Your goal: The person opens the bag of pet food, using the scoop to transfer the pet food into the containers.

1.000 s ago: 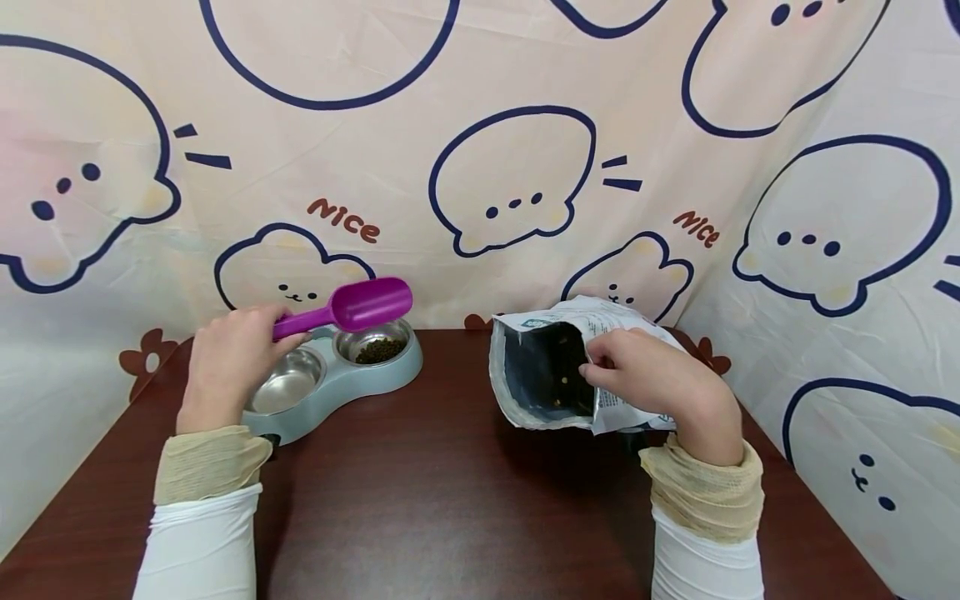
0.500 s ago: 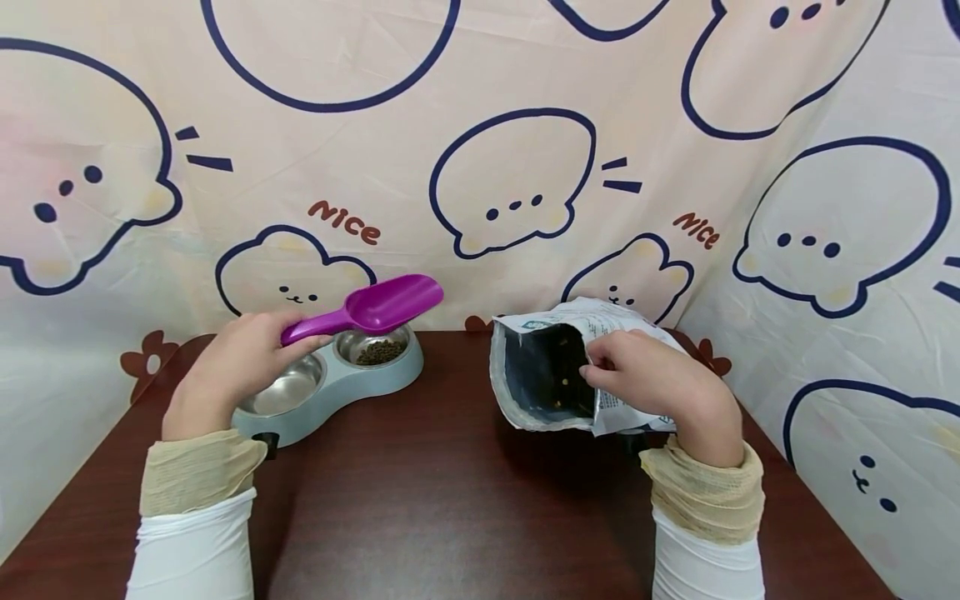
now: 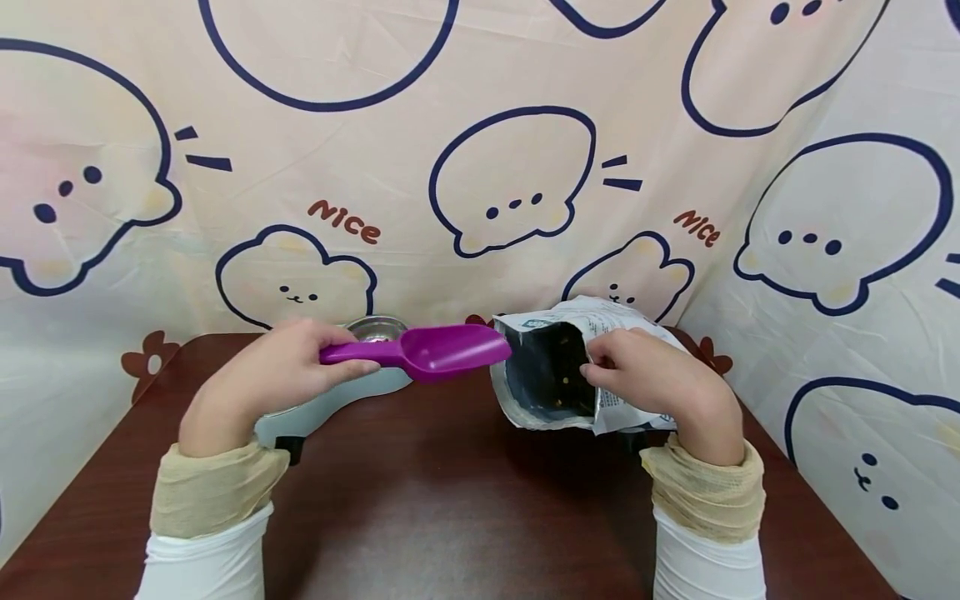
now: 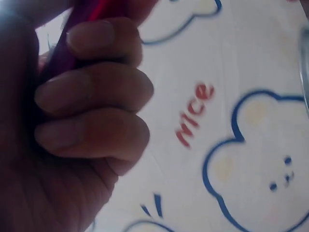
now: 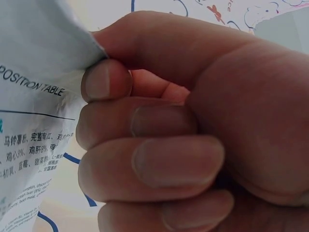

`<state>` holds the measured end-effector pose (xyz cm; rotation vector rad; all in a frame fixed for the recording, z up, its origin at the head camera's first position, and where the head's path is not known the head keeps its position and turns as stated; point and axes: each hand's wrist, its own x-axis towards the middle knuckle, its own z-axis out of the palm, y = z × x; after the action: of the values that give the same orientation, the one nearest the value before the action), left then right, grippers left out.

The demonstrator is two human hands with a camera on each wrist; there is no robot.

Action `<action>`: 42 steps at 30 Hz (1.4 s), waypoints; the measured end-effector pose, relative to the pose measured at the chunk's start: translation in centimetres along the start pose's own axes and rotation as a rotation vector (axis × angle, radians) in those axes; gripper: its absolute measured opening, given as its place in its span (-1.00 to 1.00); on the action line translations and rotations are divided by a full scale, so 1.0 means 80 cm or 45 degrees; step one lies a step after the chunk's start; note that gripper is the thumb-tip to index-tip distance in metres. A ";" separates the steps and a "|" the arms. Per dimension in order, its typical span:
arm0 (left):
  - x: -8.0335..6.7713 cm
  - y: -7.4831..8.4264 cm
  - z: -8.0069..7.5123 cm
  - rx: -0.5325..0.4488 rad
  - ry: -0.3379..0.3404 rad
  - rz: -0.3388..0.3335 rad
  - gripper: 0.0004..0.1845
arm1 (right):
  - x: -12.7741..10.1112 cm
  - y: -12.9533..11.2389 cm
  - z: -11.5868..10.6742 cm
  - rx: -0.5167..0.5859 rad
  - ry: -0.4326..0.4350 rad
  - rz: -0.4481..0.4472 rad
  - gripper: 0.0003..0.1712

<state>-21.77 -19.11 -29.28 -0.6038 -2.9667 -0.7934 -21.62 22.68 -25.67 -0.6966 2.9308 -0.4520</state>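
the purple scoop (image 3: 442, 352) swings away from over the double bowl (image 3: 322, 408) and comes down level, its tip now just at the mouth of the bag (image 3: 558, 367). the left hand (image 3: 281, 371) has its fingers wrapped tight around the scoop's handle. the right hand (image 3: 648, 375) pinches the bag's edge, propping the mouth wide on the table (image 3: 450, 500). inside the bag it's dark, with a few kibble pieces (image 3: 561, 385) showing. the scoop's hollow looks empty. the double bowl sits mostly hidden behind the left hand and scoop; only one steel rim peeks out, contents out of sight. the left wrist view is blurred.
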 end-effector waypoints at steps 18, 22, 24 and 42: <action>0.055 0.106 0.092 0.537 0.222 0.274 -0.68 | 0.003 -0.003 0.002 -0.050 0.014 -0.012 -0.70; 0.065 0.120 0.123 0.773 0.467 0.412 -0.81 | 0.004 -0.003 0.002 -0.041 0.010 -0.014 -0.71; 0.069 0.124 0.137 0.880 0.560 0.465 -0.92 | 0.005 -0.003 0.003 -0.036 0.004 -0.017 -0.72; 0.086 0.128 0.180 1.010 0.600 0.480 -0.86 | 0.006 0.002 0.001 0.023 -0.024 -0.053 -0.73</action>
<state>-23.09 -1.47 -36.18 -0.7326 -2.3251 0.2482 -22.10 22.61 -25.80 -0.7571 2.8957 -0.4730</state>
